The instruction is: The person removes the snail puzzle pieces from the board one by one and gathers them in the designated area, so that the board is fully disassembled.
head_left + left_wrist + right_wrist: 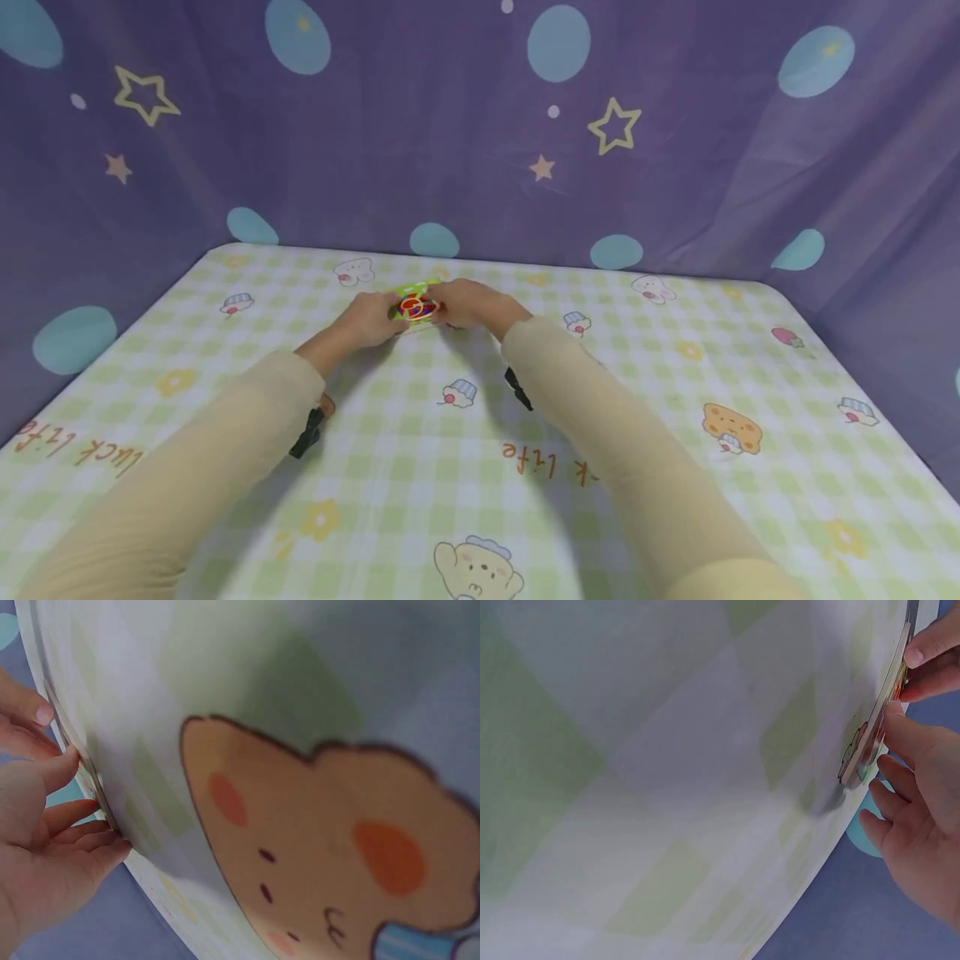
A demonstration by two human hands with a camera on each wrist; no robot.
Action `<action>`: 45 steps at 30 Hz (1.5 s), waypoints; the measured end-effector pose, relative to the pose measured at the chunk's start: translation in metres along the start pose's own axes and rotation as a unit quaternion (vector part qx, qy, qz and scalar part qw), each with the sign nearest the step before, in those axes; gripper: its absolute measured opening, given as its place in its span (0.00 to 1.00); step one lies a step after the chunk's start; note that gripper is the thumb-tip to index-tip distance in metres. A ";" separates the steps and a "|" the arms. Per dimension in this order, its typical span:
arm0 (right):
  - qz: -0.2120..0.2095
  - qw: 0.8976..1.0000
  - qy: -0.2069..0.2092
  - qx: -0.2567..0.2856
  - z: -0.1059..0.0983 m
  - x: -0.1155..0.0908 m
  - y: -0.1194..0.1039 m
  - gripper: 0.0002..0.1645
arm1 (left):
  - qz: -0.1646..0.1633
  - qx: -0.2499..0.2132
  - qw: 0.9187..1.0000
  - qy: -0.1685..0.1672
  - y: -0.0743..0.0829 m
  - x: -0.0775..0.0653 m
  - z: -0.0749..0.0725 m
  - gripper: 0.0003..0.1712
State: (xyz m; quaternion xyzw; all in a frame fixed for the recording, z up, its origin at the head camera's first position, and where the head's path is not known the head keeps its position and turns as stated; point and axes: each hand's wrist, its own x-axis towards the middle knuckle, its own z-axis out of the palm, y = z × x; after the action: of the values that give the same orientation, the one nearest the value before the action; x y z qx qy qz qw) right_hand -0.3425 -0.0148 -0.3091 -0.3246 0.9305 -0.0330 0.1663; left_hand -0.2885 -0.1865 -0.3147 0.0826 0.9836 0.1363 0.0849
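A small flat puzzle-like board (415,310), light green with a red and blue picture, lies near the far side of the table. In the right wrist view the board (870,739) shows a thin wood-coloured edge. My left hand (369,319) grips its left side, thumb and fingers at the edge. At its right side is my right hand (467,302), with thumb and fingers on the board; the hand covers that part. Both hands appear close together in the left wrist view, the left hand (52,840) below the right hand (22,716).
A green-and-white checked tablecloth (390,467) with printed cakes, flowers and animals covers the table. Behind the far edge hangs a purple curtain (420,125) with stars and blue ovals. Dark straps (307,433) are on the wrists.
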 end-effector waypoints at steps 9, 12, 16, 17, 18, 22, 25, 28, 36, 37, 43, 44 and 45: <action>-0.015 1.000 -0.001 -0.006 0.000 -0.007 0.007 0.35 | 0.017 0.006 1.000 -0.005 0.000 -0.004 -0.004 0.35; -0.029 1.000 0.004 -0.004 0.002 -0.010 0.009 0.34 | 0.026 0.012 1.000 -0.012 -0.001 -0.004 -0.003 0.34; -0.049 0.998 0.011 -0.032 0.003 -0.014 0.011 0.32 | 0.036 0.012 0.999 -0.018 -0.002 -0.004 -0.003 0.34; -0.052 0.998 0.012 -0.042 0.002 -0.015 0.011 0.31 | 0.038 0.010 0.999 -0.021 -0.001 -0.005 -0.003 0.34; -0.053 0.997 0.011 -0.050 0.003 -0.016 0.012 0.31 | 0.040 0.009 0.999 -0.022 -0.001 -0.005 -0.003 0.33; -0.052 0.997 0.006 -0.061 0.002 -0.022 0.014 0.31 | 0.045 0.008 0.999 -0.029 0.001 -0.007 -0.003 0.33; -0.051 0.997 0.005 -0.058 0.003 -0.027 0.015 0.31 | 0.052 0.012 0.998 -0.031 0.003 -0.009 -0.003 0.33; -0.052 0.997 0.011 -0.047 0.005 -0.032 0.017 0.31 | 0.060 0.018 0.998 -0.029 0.006 -0.010 -0.002 0.33; -0.036 0.999 0.010 -0.026 0.006 -0.044 0.018 0.32 | 0.071 0.022 0.997 -0.035 0.013 -0.015 -0.002 0.32; -0.036 0.999 0.011 -0.027 0.006 -0.046 0.018 0.32 | 0.074 0.022 0.996 -0.036 0.014 -0.016 -0.002 0.32; -0.050 0.998 0.022 -0.035 0.011 -0.055 0.019 0.30 | 0.075 0.021 0.996 -0.044 0.018 -0.021 0.000 0.33; -0.053 0.998 0.023 -0.035 0.012 -0.056 0.019 0.30 | 0.073 0.021 0.996 -0.045 0.019 -0.022 0.001 0.33; -0.056 0.998 0.023 -0.033 0.013 -0.058 0.020 0.30 | 0.074 0.022 0.996 -0.044 0.019 -0.023 0.001 0.33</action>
State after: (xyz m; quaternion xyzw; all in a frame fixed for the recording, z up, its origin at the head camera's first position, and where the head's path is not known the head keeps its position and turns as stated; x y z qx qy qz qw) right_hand -0.3079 0.0370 -0.3080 -0.3802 0.9152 -0.0190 0.1324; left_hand -0.2631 -0.1721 -0.3068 0.1626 0.9729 0.1162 0.1163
